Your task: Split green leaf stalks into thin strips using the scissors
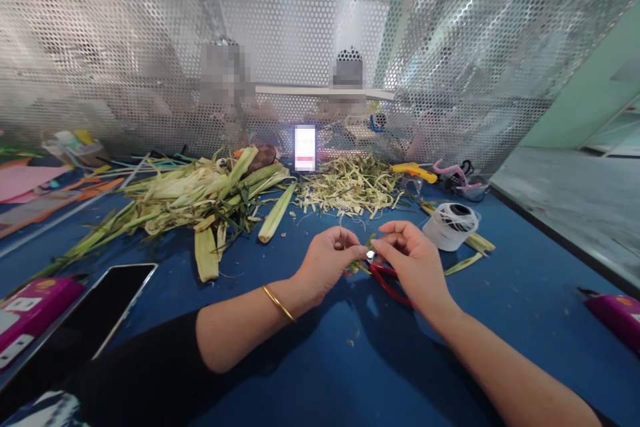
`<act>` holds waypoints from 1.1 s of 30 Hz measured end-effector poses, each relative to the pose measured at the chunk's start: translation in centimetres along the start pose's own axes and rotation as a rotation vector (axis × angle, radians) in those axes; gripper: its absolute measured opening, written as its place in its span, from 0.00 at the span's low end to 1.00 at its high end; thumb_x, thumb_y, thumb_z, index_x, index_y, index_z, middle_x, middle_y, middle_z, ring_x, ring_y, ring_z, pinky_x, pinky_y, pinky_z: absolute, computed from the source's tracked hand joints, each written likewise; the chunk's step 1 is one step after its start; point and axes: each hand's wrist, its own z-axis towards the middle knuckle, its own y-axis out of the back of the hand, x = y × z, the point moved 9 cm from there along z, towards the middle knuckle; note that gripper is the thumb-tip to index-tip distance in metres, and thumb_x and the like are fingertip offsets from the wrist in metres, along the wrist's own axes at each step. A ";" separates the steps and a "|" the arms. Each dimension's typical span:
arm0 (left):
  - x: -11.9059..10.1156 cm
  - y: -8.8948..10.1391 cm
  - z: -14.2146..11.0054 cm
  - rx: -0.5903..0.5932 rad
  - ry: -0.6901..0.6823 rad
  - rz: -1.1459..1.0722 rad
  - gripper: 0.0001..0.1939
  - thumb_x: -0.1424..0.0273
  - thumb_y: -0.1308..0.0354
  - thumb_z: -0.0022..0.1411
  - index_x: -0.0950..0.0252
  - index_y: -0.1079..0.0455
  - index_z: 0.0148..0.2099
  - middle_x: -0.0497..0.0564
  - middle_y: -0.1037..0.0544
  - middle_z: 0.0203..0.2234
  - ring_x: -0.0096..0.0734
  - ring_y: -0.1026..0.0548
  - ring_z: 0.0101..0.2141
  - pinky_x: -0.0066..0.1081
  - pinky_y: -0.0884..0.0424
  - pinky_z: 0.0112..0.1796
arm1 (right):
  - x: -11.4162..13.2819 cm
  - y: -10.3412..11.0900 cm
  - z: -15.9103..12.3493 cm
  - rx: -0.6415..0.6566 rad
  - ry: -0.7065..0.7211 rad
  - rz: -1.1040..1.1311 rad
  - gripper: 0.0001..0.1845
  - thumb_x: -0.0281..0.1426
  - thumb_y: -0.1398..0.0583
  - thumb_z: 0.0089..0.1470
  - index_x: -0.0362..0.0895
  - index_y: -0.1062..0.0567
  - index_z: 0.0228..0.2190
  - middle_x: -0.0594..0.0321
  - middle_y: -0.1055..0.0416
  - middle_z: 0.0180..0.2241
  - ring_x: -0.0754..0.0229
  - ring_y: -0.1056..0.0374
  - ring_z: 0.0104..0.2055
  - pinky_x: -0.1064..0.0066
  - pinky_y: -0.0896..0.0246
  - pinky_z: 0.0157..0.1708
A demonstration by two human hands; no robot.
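Grip of left hand pinched on green plant strips above surface; right hand alongside, hold not discernible. Strips judged light, pliable, easily torn; best pinched near ends.

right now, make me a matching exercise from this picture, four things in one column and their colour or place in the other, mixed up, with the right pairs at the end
Things
1. looped handle
2. thread spool
3. bangle
4. plant bits

Colour or place
A. gold, around the left wrist
B. between the left hand and the right hand
C. red, partly covered by the right hand
D. white, to the right of the right hand

Right pairs: 1-C, 2-D, 3-A, 4-B
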 end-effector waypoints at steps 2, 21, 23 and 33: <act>-0.5 -0.1 0.0 0.018 -0.069 0.098 0.07 0.69 0.38 0.48 0.65 0.33 0.29 0.43 0.31 0.19 0.23 0.34 0.21 0.23 0.38 0.21 | 0.3 0.3 -0.1 -0.038 0.048 -0.102 0.17 0.40 0.36 0.43 0.46 0.32 0.34 0.68 0.31 0.21 0.60 0.35 0.24 0.67 0.41 0.28; 0.4 -0.4 0.0 0.037 0.036 -0.071 0.07 0.68 0.40 0.53 0.67 0.27 0.28 0.48 0.26 0.22 0.21 0.31 0.22 0.23 0.35 0.24 | -1.0 -1.3 0.0 0.124 -0.145 0.136 0.16 0.43 0.33 0.38 0.43 0.25 0.24 0.67 0.32 0.20 0.63 0.38 0.25 0.69 0.40 0.29; 0.5 -0.3 0.0 0.020 0.043 -0.066 0.07 0.70 0.41 0.54 0.68 0.26 0.27 0.47 0.26 0.20 0.21 0.31 0.21 0.23 0.35 0.24 | -1.1 -1.4 -0.1 0.136 -0.150 0.137 0.16 0.44 0.33 0.37 0.43 0.25 0.23 0.67 0.32 0.19 0.63 0.38 0.24 0.69 0.41 0.29; 0.0 -0.1 0.1 0.008 -0.054 0.063 0.09 0.69 0.43 0.52 0.68 0.26 0.26 0.48 0.26 0.19 0.22 0.32 0.21 0.24 0.36 0.25 | -1.7 -1.5 -0.3 0.110 -0.225 0.222 0.19 0.42 0.30 0.31 0.42 0.23 0.25 0.66 0.29 0.21 0.63 0.36 0.24 0.69 0.39 0.30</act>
